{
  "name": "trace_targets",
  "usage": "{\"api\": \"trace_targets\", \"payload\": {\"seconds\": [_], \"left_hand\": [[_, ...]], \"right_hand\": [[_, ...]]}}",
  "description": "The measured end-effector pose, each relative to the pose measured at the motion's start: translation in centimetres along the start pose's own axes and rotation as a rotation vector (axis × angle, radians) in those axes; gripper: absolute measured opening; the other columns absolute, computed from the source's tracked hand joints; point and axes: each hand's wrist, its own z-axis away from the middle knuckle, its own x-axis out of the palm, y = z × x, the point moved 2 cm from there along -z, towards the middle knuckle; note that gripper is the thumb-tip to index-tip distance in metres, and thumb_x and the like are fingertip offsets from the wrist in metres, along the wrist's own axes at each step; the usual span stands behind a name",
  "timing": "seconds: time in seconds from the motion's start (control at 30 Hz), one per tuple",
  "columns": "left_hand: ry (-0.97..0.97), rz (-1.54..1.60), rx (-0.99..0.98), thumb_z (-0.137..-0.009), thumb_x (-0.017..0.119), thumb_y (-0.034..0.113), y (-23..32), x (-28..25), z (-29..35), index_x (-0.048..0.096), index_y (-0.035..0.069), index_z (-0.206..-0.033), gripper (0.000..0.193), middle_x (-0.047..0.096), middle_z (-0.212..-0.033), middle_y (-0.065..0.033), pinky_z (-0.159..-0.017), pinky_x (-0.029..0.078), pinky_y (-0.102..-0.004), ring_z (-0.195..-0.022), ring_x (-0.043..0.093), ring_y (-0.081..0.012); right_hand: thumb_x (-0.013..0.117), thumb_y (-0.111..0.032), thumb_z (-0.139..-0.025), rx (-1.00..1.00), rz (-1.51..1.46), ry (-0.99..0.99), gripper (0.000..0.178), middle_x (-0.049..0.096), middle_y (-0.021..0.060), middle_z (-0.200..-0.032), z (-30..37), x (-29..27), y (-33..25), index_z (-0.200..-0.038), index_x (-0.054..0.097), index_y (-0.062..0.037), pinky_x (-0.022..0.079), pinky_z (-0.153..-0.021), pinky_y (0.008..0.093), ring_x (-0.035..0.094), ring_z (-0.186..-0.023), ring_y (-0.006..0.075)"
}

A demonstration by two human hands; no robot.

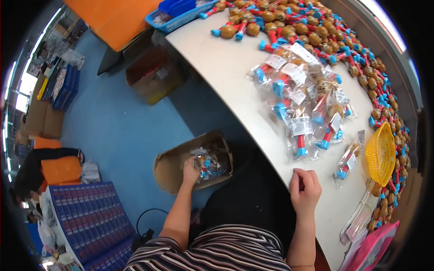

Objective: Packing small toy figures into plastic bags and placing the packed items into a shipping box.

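Observation:
My left hand (191, 171) reaches down into a cardboard box (165, 174) on the floor, its fingers closed on what looks like a bagged toy, partly hidden by the hand. Several clear-bagged toys (209, 168) lie in that box. My right hand (306, 192) rests at the near edge of the white table (239, 86), fingers curled in, with nothing showing in them. Beyond it sits a pile of bagged toys (300, 126), each with a brown round head, a red handle and blue ends. A single bagged toy (347, 163) lies to the right of that pile.
Loose unbagged toys (323, 31) heap along the table's far side. A yellow basket (379, 153) and a pink basket (373, 248) stand at the right. Another carton (156, 74) is on the floor. Blue crates (90, 221) are stacked at left, near a bending person (27, 176).

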Motion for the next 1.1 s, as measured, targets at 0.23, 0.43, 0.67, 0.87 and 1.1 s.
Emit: {"api": "trace_targets", "payload": {"seconds": [0.23, 0.43, 0.67, 0.87, 1.1], "left_hand": [[0.182, 0.562, 0.494, -0.085, 0.071, 0.017, 32.7, -13.2, -16.1, 0.057, 0.001, -0.119, 0.041, 0.057, -0.121, -0.0151, -0.095, 0.047, -0.0367, -0.112, 0.056, -0.0258], [-0.251, 0.098, 0.295, -0.062, 0.081, 0.041, 42.2, -8.1, -23.5, 0.049, 0.003, -0.13, 0.084, 0.058, -0.12, -0.0214, -0.097, 0.045, -0.0424, -0.112, 0.057, -0.0379], [-0.442, 0.719, 0.048, -0.072, 0.075, 0.02, 39.0, -8.7, -27.0, 0.061, -0.005, -0.116, 0.052, 0.07, -0.099, -0.0089, -0.076, 0.054, -0.0354, -0.087, 0.067, -0.0197], [-0.408, 1.545, -0.109, -0.082, 0.065, 0.017, 26.6, -16.4, -18.2, 0.052, -0.003, -0.126, 0.049, 0.064, -0.108, -0.0148, -0.082, 0.056, -0.0418, -0.088, 0.067, -0.0247], [-0.38, 0.861, -0.489, -0.082, 0.063, 0.012, 2.9, -12.4, -2.2, 0.065, 0.004, -0.099, 0.019, 0.067, -0.089, -0.0032, -0.069, 0.046, -0.0306, -0.078, 0.06, -0.0127]], "right_hand": [[0.065, 0.003, -0.083, 0.018, -0.021, 0.039, 0.009, 0.053, 0.006, -0.069, -0.3, -0.7, 0.3, -0.091, 0.066, -0.0002, 0.037, -0.048, 0.0247, 0.049, -0.052, 0.0123], [0.066, 0.002, -0.082, 0.061, -0.076, 0.005, 0.008, 0.055, 0.0059, -0.069, 0.0, -1.9, -0.1, -0.089, 0.067, -0.0024, 0.04, -0.049, 0.0255, 0.052, -0.051, 0.0131], [0.066, 0.002, -0.083, 0.063, -0.131, -0.003, 0.007, 0.055, 0.0056, -0.069, 0.1, -2.5, 0.5, -0.089, 0.067, -0.0015, 0.039, -0.049, 0.0249, 0.051, -0.052, 0.0118], [0.066, 0.002, -0.083, 0.057, -0.074, -0.015, 0.008, 0.056, 0.0072, -0.071, 0.4, -2.8, 0.8, -0.09, 0.067, -0.0014, 0.041, -0.05, 0.0263, 0.054, -0.054, 0.0148], [0.066, 0.003, -0.082, -0.093, 0.063, 0.025, 0.011, 0.056, 0.0083, -0.073, 0.0, -1.9, 0.8, -0.092, 0.066, -0.0015, 0.042, -0.051, 0.0281, 0.054, -0.054, 0.0186]]}}
